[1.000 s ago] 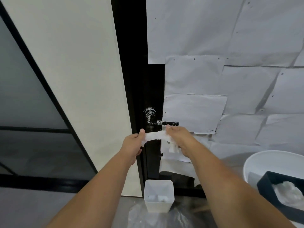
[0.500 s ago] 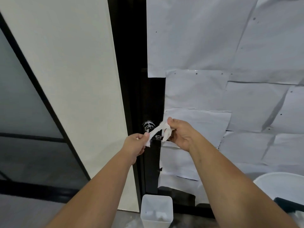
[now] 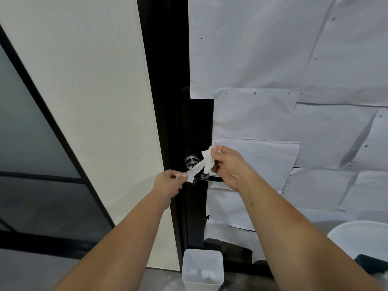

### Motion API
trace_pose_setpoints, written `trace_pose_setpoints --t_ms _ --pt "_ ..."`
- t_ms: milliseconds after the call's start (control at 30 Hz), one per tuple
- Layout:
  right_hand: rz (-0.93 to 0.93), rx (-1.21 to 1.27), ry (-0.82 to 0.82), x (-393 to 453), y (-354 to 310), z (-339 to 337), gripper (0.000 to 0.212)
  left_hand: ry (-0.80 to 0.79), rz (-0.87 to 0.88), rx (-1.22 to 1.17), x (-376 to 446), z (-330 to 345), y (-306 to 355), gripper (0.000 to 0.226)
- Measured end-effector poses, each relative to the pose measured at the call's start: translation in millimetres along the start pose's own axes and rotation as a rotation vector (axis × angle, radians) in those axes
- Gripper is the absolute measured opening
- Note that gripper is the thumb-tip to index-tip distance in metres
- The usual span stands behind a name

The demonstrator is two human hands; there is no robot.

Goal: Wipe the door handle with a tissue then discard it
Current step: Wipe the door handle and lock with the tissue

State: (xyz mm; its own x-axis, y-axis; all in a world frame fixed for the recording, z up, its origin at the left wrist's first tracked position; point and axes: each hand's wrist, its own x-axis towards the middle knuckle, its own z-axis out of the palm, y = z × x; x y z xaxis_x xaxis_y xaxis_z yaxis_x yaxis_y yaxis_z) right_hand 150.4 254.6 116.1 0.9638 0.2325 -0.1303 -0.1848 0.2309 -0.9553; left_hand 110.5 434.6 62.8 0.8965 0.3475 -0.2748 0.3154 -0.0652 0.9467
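A white tissue (image 3: pixel 203 163) stretches slantwise between both hands, just in front of the black door handle (image 3: pixel 206 177). My left hand (image 3: pixel 169 185) pinches its lower left end. My right hand (image 3: pixel 230 166) grips the bunched upper end, higher and to the right. White smears show on the handle's round base (image 3: pixel 190 161) and along the lever. The lever's right end is hidden behind my right hand.
A white square bin (image 3: pixel 202 269) with used tissues inside stands on the floor below the handle. White paper sheets (image 3: pixel 273 114) cover the black door. A white round table (image 3: pixel 357 232) with a dark box (image 3: pixel 371 262) sits at the lower right. A cream wall panel (image 3: pixel 94 101) is at left.
The tissue went from level across the handle to slanted. My right hand rose with its end while my left stayed low. The view tilted up, so the bin and table dropped in frame.
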Motion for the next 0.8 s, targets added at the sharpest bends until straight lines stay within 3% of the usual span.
trace_pose_setpoints --t_ms 167,333,500,667,800 --pt "-0.045 -0.191 0.062 6.2 8.4 7.4 0.007 0.165 0.14 0.062 11.7 -7.6 0.0 0.007" --pt "-0.104 -0.465 0.172 9.1 24.9 18.7 0.008 0.384 0.463 0.326 20.3 -18.7 4.7 0.006" --pt "-0.216 -0.606 0.329 5.3 24.6 32.7 0.014 0.539 0.775 0.5 19.0 -22.6 15.5 0.024" --pt "-0.223 -0.535 0.326 -1.4 18.6 41.2 0.012 0.623 1.081 0.633 30.5 -21.3 30.7 0.051" --pt "-0.223 -0.813 0.287 -0.4 32.2 42.2 0.018 0.633 1.114 0.738 48.7 -22.3 51.1 0.063"
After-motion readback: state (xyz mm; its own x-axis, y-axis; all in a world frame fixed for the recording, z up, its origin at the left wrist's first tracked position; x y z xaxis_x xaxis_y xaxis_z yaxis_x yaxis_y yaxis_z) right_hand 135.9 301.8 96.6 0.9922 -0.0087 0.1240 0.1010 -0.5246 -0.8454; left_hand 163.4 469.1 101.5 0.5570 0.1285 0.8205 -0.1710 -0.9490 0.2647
